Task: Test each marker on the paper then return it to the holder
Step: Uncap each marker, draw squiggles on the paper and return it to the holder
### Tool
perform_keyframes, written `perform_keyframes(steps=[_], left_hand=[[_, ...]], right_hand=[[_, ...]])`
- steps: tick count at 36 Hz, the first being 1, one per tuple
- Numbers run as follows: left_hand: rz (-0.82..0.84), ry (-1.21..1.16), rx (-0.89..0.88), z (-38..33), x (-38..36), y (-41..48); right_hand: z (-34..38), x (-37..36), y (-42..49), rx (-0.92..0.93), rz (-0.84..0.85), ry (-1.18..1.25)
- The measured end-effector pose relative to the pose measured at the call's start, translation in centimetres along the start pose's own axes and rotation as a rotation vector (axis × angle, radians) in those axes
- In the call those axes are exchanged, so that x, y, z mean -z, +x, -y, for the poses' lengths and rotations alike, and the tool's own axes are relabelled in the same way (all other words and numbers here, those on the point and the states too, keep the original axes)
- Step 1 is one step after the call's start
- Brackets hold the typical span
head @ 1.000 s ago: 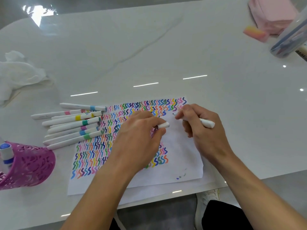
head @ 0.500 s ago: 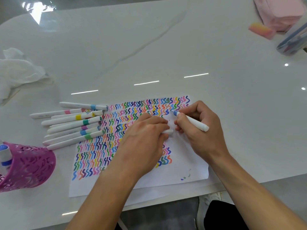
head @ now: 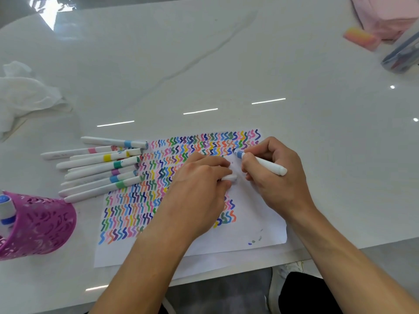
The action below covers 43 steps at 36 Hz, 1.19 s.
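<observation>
Hands both busy: right hand pinching the blue marker, tip at the paper by the near edge of the table, left hand gripping its cap, so it's the testing step, I'd say, with recapping and the left-edge holder next.

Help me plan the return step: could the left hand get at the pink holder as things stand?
Probably yes: the holder sits left of the left hand, with only paper and table between; the loose markers lie beyond that path. The hand pinches a cap, though.
</observation>
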<state>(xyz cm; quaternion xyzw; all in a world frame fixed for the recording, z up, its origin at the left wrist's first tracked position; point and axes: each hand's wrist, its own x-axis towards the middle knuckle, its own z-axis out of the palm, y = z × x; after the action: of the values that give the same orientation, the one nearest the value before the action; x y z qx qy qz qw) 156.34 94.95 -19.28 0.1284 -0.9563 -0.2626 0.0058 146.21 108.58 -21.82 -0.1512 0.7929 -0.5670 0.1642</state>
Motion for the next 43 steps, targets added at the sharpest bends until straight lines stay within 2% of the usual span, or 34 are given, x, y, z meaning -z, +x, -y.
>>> perform_keyframes(steps=[13, 22, 28, 33, 37, 43], left_hand=[[0.005, 0.001, 0.019, -0.1, 0.0, -0.1], [-0.015, -0.012, -0.017, 0.0, 0.1, -0.4], [-0.041, -0.033, -0.020, -0.4, 0.5, -0.8], [-0.107, -0.083, 0.024, -0.8, 1.2, -1.2], [-0.174, -0.159, 0.140, -0.5, 1.7, -1.2], [-0.193, -0.373, 0.278, -0.1, 2.1, -1.1]], right_hand=[[0.3, -0.1, -0.3, 0.002, -0.031, -0.037], [0.9, 0.3, -0.3, 0.009, -0.090, 0.114], [1.6, 0.9, -0.2, 0.061, -0.144, 0.111], [2.4, 1.2, 0.0, 0.072, -0.134, 0.147], [3.2, 1.5, -0.1, 0.069, -0.103, 0.223], [4.2, 1.8, -0.3, 0.067, -0.115, 0.303]])
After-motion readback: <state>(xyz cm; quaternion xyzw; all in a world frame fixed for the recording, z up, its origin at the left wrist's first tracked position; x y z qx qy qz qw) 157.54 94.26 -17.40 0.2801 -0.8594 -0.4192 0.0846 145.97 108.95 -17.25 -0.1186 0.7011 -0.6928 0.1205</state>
